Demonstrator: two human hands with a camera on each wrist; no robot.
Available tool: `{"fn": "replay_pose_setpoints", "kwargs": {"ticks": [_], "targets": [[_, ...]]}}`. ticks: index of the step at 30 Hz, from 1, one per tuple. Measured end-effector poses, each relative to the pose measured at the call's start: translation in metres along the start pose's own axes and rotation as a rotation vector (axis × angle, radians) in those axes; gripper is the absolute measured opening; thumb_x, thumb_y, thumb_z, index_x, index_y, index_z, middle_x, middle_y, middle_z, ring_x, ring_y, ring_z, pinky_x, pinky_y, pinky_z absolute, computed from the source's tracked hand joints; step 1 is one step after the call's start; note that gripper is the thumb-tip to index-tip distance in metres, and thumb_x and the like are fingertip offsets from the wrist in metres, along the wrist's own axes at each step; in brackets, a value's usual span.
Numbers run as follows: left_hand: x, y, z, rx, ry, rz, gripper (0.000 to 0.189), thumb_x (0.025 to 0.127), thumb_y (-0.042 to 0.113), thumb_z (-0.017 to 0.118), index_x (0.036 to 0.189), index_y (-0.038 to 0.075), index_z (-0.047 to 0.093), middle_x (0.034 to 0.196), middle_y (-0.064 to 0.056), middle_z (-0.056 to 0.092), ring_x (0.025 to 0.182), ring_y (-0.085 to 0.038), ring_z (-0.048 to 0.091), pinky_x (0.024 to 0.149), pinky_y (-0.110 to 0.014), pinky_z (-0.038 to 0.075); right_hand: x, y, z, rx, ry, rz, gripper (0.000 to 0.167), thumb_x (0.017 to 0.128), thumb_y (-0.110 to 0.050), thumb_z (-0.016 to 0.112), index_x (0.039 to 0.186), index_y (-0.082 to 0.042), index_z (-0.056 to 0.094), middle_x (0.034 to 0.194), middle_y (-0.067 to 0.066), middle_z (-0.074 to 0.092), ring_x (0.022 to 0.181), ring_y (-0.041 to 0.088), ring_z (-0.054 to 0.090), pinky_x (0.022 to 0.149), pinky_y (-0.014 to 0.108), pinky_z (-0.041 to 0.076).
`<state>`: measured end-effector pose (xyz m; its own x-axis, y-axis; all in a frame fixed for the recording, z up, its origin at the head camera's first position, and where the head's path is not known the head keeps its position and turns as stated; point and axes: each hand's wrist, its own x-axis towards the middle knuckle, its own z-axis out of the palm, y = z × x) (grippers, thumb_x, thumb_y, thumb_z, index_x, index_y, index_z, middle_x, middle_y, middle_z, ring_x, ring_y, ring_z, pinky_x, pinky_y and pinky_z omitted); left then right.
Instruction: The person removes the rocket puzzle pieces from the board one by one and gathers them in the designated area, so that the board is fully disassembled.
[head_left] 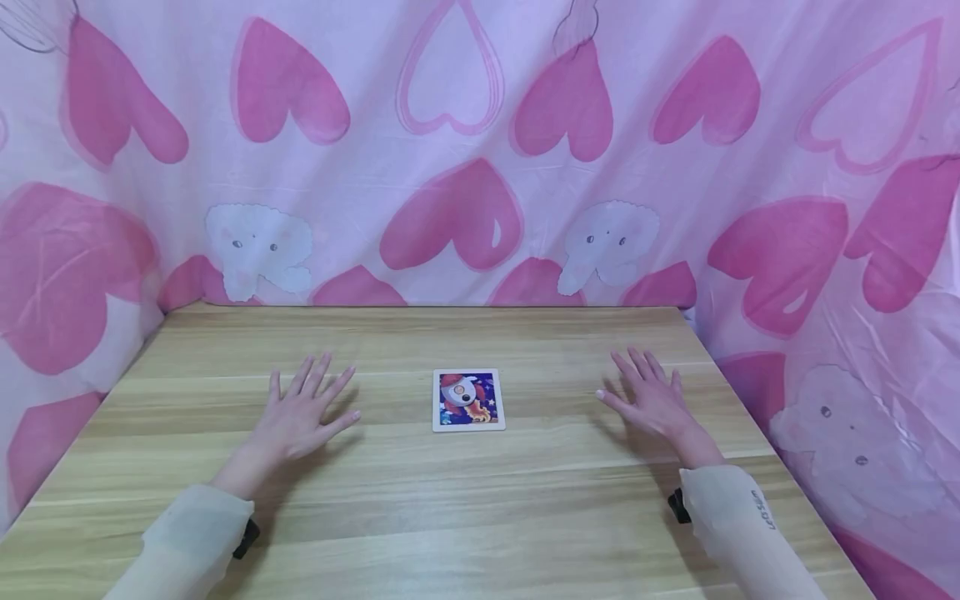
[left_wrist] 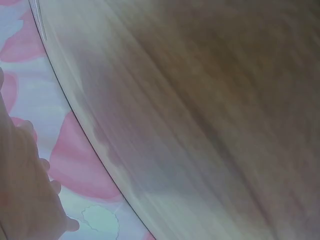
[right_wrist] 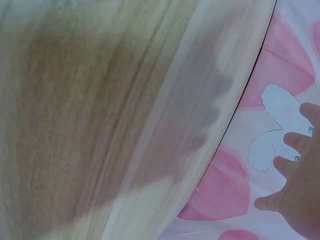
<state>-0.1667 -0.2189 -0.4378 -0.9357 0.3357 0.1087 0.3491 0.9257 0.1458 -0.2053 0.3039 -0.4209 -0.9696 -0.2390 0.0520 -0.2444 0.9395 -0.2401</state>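
- Well, a person sits or stands at a wood-grain table [head_left: 465, 525], both arms stretched out over it; I can only see them from the forearms on.
- The left hand [head_left: 303, 412] is spread wide, back upward, fingers straight and fanned, thumb pointing in toward the middle; it has hold of nothing.
- The right hand [head_left: 652, 404] mirrors it, fingers apart and thumb turned inward, likewise gripping nothing.
- Both hands look raised above the wood, their shadows falling on it a little apart from them.
- Between them lies a picture card [head_left: 469, 400], flat on the table and touched by neither hand.
- It has a white border around a dark blue picture with stars, a red-and-white shape and an orange patch; whether it is a single card or a thin stack, I can't tell.
- Pale sleeves reach down the forearms, the right sleeve [head_left: 738, 508] with small dark lettering, the left sleeve [head_left: 197, 525] with none showing, and a dark object sits at the inner side of each cuff.
- Around the table's far edge and sides hangs a pink cloth [head_left: 360, 183], printed with upside-down hearts and fluffy white animals.
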Motion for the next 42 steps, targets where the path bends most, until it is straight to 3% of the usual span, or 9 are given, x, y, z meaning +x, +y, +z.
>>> {"fn": "replay_pose_setpoints", "kwargs": {"ticks": [4,7,12,16,24,36,42], "targets": [[0.001,0.0,0.0,-0.004,0.006,0.008,0.071,0.084,0.061,0.035,0.142,0.022,0.019,0.146,-0.013,0.0,0.13,-0.032,-0.004,0.09,-0.064,-0.009,0.0,0.001,0.001,0.008,0.022,-0.008,0.077,0.082,-0.06,0.041,0.142,-0.018,0.017,0.145,0.014,0.01,0.13,0.033,-0.001,0.089,0.067,-0.002],[0.003,0.002,-0.002,0.009,0.034,0.034,0.071,0.084,0.059,0.037,0.141,0.019,0.023,0.145,-0.014,0.004,0.13,-0.032,-0.001,0.091,-0.063,-0.007,0.002,0.001,0.001,0.042,0.098,-0.051,0.072,0.084,-0.054,0.045,0.14,-0.015,0.024,0.142,0.016,0.018,0.128,0.035,0.008,0.091,0.065,0.005],[0.008,0.015,-0.005,0.021,0.103,0.133,0.067,0.085,0.052,0.045,0.137,0.013,0.032,0.143,-0.015,0.017,0.129,-0.032,0.011,0.095,-0.06,0.001,0.011,-0.008,0.001,0.19,0.267,-0.135,0.056,0.085,-0.038,0.054,0.131,-0.007,0.04,0.13,0.019,0.036,0.119,0.037,0.028,0.092,0.056,0.02],[0.011,0.035,-0.003,-0.002,0.11,0.226,0.062,0.083,0.046,0.053,0.133,0.012,0.04,0.139,-0.014,0.026,0.126,-0.034,0.021,0.096,-0.058,0.009,0.022,-0.023,0.004,0.338,0.308,-0.173,0.045,0.087,-0.028,0.055,0.124,-0.003,0.047,0.122,0.019,0.043,0.114,0.034,0.035,0.091,0.05,0.027],[0.01,0.068,0.009,-0.034,0.051,0.356,0.057,0.083,0.045,0.053,0.13,0.013,0.045,0.135,-0.012,0.035,0.121,-0.032,0.032,0.095,-0.056,0.02,0.041,-0.056,0.017,0.481,0.268,-0.235,0.036,0.086,-0.014,0.056,0.119,0.0,0.051,0.116,0.016,0.049,0.108,0.03,0.04,0.084,0.049,0.035],[0.016,0.094,0.018,-0.037,-0.136,0.438,0.06,0.085,0.05,0.047,0.132,0.013,0.042,0.135,-0.01,0.036,0.123,-0.03,0.029,0.097,-0.053,0.018,0.065,-0.102,0.047,0.548,0.12,-0.249,0.023,0.081,0.001,0.058,0.104,0.001,0.059,0.098,0.012,0.057,0.09,0.024,0.05,0.072,0.035,0.046],[0.023,0.104,0.019,-0.029,-0.159,0.453,0.06,0.085,0.051,0.045,0.132,0.014,0.042,0.136,-0.011,0.034,0.123,-0.031,0.028,0.096,-0.053,0.019,0.079,-0.131,0.055,0.539,0.027,-0.236,0.02,0.079,0.002,0.059,0.099,0.0,0.061,0.092,0.007,0.057,0.082,0.018,0.052,0.07,0.029,0.045]]}}
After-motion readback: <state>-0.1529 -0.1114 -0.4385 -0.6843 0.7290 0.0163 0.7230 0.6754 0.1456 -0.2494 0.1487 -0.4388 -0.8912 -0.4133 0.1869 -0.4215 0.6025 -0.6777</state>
